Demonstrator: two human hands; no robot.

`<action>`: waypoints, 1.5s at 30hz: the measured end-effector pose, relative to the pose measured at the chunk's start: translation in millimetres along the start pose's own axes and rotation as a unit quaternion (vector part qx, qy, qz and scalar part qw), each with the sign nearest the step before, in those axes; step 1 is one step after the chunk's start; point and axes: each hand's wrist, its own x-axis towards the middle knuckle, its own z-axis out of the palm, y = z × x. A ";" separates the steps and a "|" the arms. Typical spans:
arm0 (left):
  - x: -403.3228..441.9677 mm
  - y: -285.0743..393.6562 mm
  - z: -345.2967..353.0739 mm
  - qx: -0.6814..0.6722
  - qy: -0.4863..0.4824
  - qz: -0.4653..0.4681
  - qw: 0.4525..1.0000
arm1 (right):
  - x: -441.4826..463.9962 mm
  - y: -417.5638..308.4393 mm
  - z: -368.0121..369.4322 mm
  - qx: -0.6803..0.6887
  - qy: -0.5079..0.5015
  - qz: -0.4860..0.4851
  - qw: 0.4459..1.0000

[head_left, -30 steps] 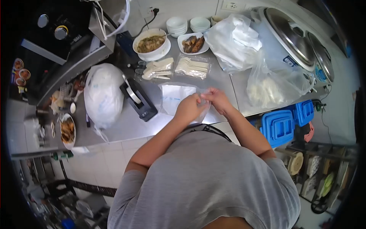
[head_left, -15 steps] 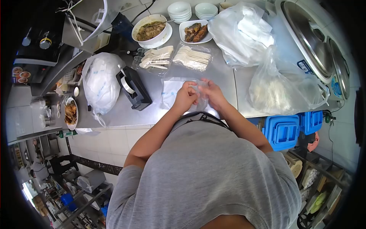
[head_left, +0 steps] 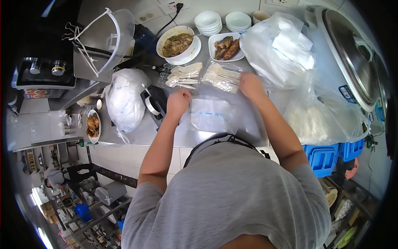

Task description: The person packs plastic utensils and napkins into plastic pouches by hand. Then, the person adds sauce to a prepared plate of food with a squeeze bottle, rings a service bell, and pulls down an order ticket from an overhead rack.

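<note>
- nearest the operator's grey shirt (head_left: 238, 178), as i follow from afar, a flat white rectangular packet with pale blue print (head_left: 213, 114), edged by clear plastic, lies on the brushed-metal counter (head_left: 252, 121), long axis running side to side.
- just beyond its left corner, the left hand (head_left: 178, 103) rests beside a black tape dispenser (head_left: 158, 98) with a pale roll. the fingers look curled inward; i cannot tell whether they pinch anything.
- the packet lies between the hands and nearer the body, to the right of the left hand, which is the closer one; from the right hand (head_left: 252, 86) it sits left and nearer the body.
- the right hand is at the right end of a clear-wrapped pack of pale utensils (head_left: 222, 77), seemingly touching it. the utensils run crosswise, slanting toward that hand. its fingertips are obscured; i cannot tell whether they grip.
- a second clear-wrapped bundle of pale utensils (head_left: 185, 75) lies just left of the first.
- farther back, i make out a round white bowl of brown stew (head_left: 173, 60), a square white dish of browned fish pieces (head_left: 212, 46) and stacked white bowls (head_left: 208, 23) near the wall.
</note>
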 end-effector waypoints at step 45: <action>87.6 -22.0 -3.8 0.204 0.203 0.223 0.931 | -53.6 -15.7 -107.4 0.303 0.343 0.001 0.889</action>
